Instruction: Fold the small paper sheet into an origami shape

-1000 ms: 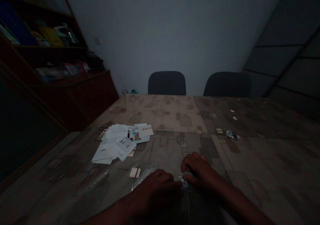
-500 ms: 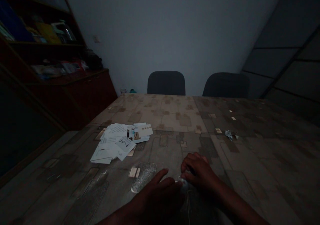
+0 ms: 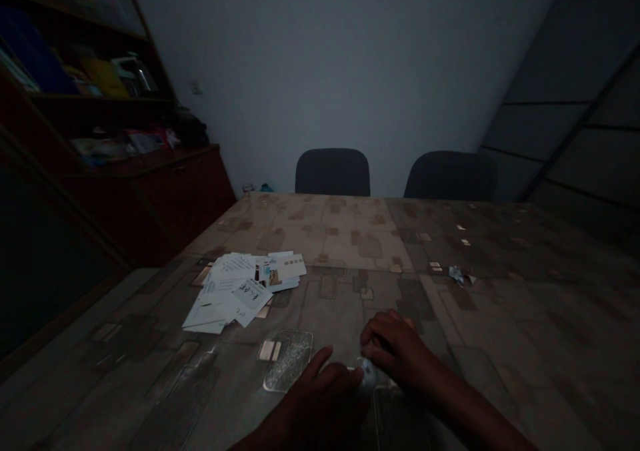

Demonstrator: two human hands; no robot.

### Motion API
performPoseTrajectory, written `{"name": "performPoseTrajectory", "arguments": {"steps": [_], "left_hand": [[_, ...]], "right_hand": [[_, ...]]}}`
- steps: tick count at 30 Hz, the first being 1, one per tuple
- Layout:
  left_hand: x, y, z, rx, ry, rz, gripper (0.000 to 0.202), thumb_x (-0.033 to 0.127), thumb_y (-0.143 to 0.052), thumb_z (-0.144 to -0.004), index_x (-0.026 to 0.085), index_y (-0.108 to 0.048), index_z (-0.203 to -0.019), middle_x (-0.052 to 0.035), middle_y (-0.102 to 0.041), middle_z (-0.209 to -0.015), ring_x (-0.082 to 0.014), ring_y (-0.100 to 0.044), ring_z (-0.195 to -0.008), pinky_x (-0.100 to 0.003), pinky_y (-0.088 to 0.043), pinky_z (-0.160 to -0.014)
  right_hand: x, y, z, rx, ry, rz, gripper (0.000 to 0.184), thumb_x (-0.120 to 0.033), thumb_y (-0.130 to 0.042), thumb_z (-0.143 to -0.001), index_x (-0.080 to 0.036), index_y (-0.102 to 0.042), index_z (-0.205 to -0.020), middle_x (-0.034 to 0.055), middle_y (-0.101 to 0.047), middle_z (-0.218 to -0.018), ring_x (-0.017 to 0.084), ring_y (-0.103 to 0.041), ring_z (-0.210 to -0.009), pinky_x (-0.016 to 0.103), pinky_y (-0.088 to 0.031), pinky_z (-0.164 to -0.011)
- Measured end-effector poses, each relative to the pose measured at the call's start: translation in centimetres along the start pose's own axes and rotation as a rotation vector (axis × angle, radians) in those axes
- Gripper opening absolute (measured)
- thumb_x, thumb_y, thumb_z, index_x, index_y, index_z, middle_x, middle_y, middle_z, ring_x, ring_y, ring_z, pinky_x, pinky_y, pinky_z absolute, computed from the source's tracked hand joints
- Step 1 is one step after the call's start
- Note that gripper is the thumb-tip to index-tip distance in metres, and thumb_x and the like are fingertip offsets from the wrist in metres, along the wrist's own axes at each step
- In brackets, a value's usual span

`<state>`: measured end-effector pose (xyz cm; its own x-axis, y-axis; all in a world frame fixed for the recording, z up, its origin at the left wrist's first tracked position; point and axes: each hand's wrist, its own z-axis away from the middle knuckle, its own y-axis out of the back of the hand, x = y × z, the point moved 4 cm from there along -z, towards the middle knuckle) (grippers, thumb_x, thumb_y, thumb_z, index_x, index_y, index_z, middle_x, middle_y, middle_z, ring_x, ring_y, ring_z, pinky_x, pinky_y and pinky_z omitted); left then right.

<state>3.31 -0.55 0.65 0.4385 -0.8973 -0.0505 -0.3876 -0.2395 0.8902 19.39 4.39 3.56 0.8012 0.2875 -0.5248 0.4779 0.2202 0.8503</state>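
My left hand [image 3: 327, 391] rests low over the table, its thumb raised and its fingers bent against a small pale, crumpled-looking piece [image 3: 367, 373]. My right hand [image 3: 397, 344] meets it from the other side, fingers curled and tips pinched at the upper edge of the same piece. The dim light hides what the piece is made of. Ahead and to the left lies a fanned heap of white printed cards [image 3: 235, 291], apart from both hands.
A patterned cloth covers the table [image 3: 330, 237]. Toward the right lies a small crumpled scrap [image 3: 460, 275]. Two dark chairs [image 3: 333, 172] stand at the far edge, before a plain wall. A wooden cabinet [image 3: 185, 184] with filled shelves is at the left.
The view has tilted slightly, so everything sits a little lower. Both hands stay at the pale piece, with little movement. The cards and the scrap lie as before.
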Motion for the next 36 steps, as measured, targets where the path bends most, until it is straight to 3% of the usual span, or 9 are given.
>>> {"name": "performPoseTrajectory", "arguments": {"steps": [4,9,14,18,20,26,31,36], "left_hand": [[0.0,0.2,0.0,-0.024,0.014,0.006,0.007,0.020,-0.061,-0.091,0.021,-0.060,-0.097,0.0001,-0.065,-0.104,-0.0135,-0.057,-0.083,-0.041,-0.035,-0.106],[0.8,0.7,0.7,0.025,-0.078,-0.119,0.012,0.024,-0.061,-0.091,0.019,-0.062,-0.102,-0.0029,-0.066,-0.107,-0.0167,-0.057,-0.092,-0.042,-0.034,-0.107],[1.2,-0.1,1.5,0.036,-0.062,-0.141,0.016,0.024,-0.057,-0.093,0.018,-0.062,-0.108,-0.0036,-0.067,-0.110,-0.0163,-0.057,-0.089,-0.040,-0.035,-0.106],[1.4,-0.8,2.1,0.174,-0.051,-0.074,0.011,0.021,-0.055,-0.094,0.017,-0.064,-0.099,0.0003,-0.068,-0.092,-0.0136,-0.057,-0.080,-0.038,-0.029,-0.111],[1.3,-1.1,2.4,0.189,-0.037,-0.062,0.008,0.020,-0.057,-0.093,0.018,-0.064,-0.094,0.0020,-0.066,-0.084,-0.0128,-0.057,-0.076,-0.038,-0.029,-0.112],[1.4,-1.0,2.7,0.148,-0.045,-0.101,0.006,0.022,-0.064,-0.089,0.019,-0.064,-0.094,0.0011,-0.065,-0.089,-0.0145,-0.059,-0.087,-0.044,-0.027,-0.114],[1.4,-0.7,2.4,0.151,-0.035,-0.103,0.012,0.025,-0.058,-0.093,0.018,-0.063,-0.102,-0.0049,-0.067,-0.107,-0.0187,-0.056,-0.106,-0.042,-0.032,-0.111],[1.1,-0.4,1.7,0.219,-0.007,0.023,0.008,0.020,-0.057,-0.094,0.018,-0.064,-0.097,-0.0003,-0.070,-0.100,-0.0130,-0.058,-0.093,-0.036,-0.023,-0.115]], "right_hand": [[0.6,-0.4,0.2,-0.010,-0.015,0.009,0.011,-0.017,-0.068,-0.078,-0.021,-0.063,-0.086,0.0018,-0.064,-0.090,0.022,-0.053,-0.092,0.035,-0.031,-0.082],[0.9,-0.7,0.0,-0.027,-0.021,-0.036,0.009,-0.016,-0.066,-0.078,-0.022,-0.065,-0.084,0.0009,-0.063,-0.088,0.022,-0.053,-0.093,0.035,-0.030,-0.083],[0.5,-0.4,0.1,-0.024,-0.017,-0.035,0.009,-0.014,-0.063,-0.078,-0.022,-0.065,-0.082,0.0011,-0.063,-0.088,0.022,-0.052,-0.094,0.035,-0.030,-0.082],[0.2,-0.4,0.2,-0.038,-0.011,-0.010,0.009,-0.015,-0.061,-0.080,-0.022,-0.065,-0.084,0.0023,-0.063,-0.093,0.023,-0.051,-0.097,0.036,-0.030,-0.084],[0.2,-0.5,0.3,-0.036,-0.007,0.009,0.010,-0.015,-0.061,-0.079,-0.023,-0.064,-0.086,0.0025,-0.063,-0.095,0.023,-0.051,-0.098,0.036,-0.030,-0.084],[0.2,-0.8,0.6,-0.011,-0.020,0.014,0.018,-0.028,-0.072,-0.075,-0.023,-0.061,-0.089,0.0021,-0.062,-0.098,0.025,-0.049,-0.099,0.038,-0.031,-0.087],[0.4,-0.7,0.3,-0.001,-0.025,-0.011,0.010,-0.022,-0.071,-0.078,-0.023,-0.063,-0.084,0.0011,-0.063,-0.093,0.023,-0.051,-0.098,0.036,-0.030,-0.086],[0.3,-0.2,-0.2,0.007,-0.042,-0.018,0.007,-0.014,-0.065,-0.080,-0.020,-0.063,-0.078,0.0002,-0.064,-0.082,0.020,-0.054,-0.090,0.034,-0.029,-0.080]]}}
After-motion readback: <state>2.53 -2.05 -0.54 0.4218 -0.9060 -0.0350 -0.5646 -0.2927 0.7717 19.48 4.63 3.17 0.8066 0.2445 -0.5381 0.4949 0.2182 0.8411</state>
